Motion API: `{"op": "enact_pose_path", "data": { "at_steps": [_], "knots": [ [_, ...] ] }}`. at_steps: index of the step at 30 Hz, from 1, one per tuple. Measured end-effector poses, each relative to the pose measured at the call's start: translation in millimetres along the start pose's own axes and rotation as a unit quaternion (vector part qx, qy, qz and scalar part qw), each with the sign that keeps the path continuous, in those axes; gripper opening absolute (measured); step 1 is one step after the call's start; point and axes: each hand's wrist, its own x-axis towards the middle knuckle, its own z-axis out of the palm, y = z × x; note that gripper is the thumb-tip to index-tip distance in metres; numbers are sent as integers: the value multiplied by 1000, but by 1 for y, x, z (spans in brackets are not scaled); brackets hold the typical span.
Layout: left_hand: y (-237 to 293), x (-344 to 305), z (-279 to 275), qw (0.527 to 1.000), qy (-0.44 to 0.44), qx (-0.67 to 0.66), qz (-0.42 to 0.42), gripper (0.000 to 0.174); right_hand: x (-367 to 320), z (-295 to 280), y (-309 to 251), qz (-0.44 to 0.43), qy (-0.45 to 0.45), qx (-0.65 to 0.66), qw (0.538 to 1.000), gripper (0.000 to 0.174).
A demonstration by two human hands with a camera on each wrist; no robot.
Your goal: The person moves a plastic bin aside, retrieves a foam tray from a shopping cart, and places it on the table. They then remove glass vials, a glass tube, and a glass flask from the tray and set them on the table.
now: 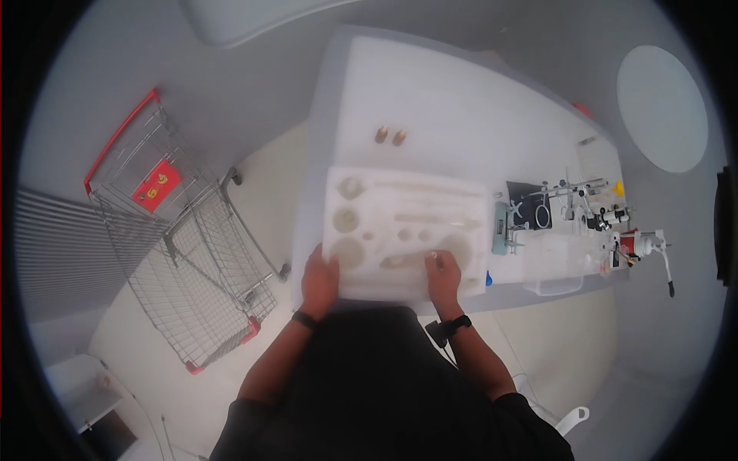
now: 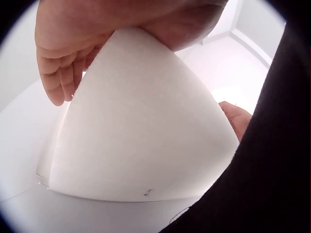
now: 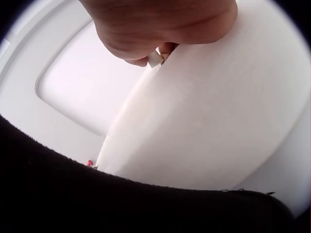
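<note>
A thick white foam block point(image 1: 369, 290) with cut-out recesses of several shapes lies on the table in front of me. My left hand point(image 1: 320, 281) rests along the block's left side near the front corner, fingers extended. In the left wrist view, the palm lies over the corner of the foam block point(image 2: 136, 121). The right hand point(image 1: 443, 280) is over the front right of the block, by a long recess. Between its thumb and fingers it pinches a small pale-ended piece point(image 3: 155, 59), mostly hidden by the hand.
Two small brass-coloured pieces point(image 1: 381, 134) stand behind the block on the white table point(image 1: 461, 92). To the right are a teal box point(image 1: 500, 229), metal stands and clamps point(image 1: 569, 203), a clear tray point(image 1: 555, 286) and a red cranked device point(image 1: 630, 243). A shopping cart point(image 1: 173, 238) stands left.
</note>
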Motion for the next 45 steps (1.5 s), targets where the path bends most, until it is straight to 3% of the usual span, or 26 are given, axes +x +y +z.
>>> {"op": "enact_pose_path", "data": {
  "at_steps": [2,8,17,20,22,23,26,28,32,34,37,41,43,44,45],
  "knots": [
    [1,1,0,1000,-1,3,11,49,3,-4,1,79,-9,105,991,26],
    [6,5,-5,999,-11,-31,24,49,4,-18,-11,125,8,220,968,32],
    [5,5,-7,999,-12,-45,23,50,13,-60,-71,102,59,288,950,44],
    [1,5,-13,996,-58,-67,-7,54,17,-71,-90,124,54,306,942,46],
    [4,-3,-15,992,62,51,98,61,16,-76,-97,126,48,317,939,46],
    [5,-4,-17,992,62,47,101,61,15,-79,-100,128,38,329,935,47],
    [56,-12,-49,983,43,39,172,72,10,-84,-112,133,9,356,925,46],
    [79,-11,-54,979,-86,-23,185,84,7,-85,-118,146,-22,371,917,45],
    [122,-5,-41,944,-190,-76,259,96,10,-76,-132,208,-108,410,881,42],
    [136,-7,-30,944,-183,-61,268,91,14,-74,-136,198,-142,428,870,40],
    [153,-9,-21,942,-177,-97,266,68,27,-76,-139,224,-247,429,839,36],
    [159,-12,-15,948,-170,-112,246,60,44,-83,-136,221,-294,451,813,42],
    [158,-11,-7,943,-177,-269,84,42,48,-91,-139,224,-300,426,823,36],
    [157,-6,-2,943,-177,-267,85,42,51,-95,-133,223,-300,428,823,36],
    [159,1,4,940,-164,-291,75,34,54,-99,-125,169,-295,380,860,41]
  ]
}}
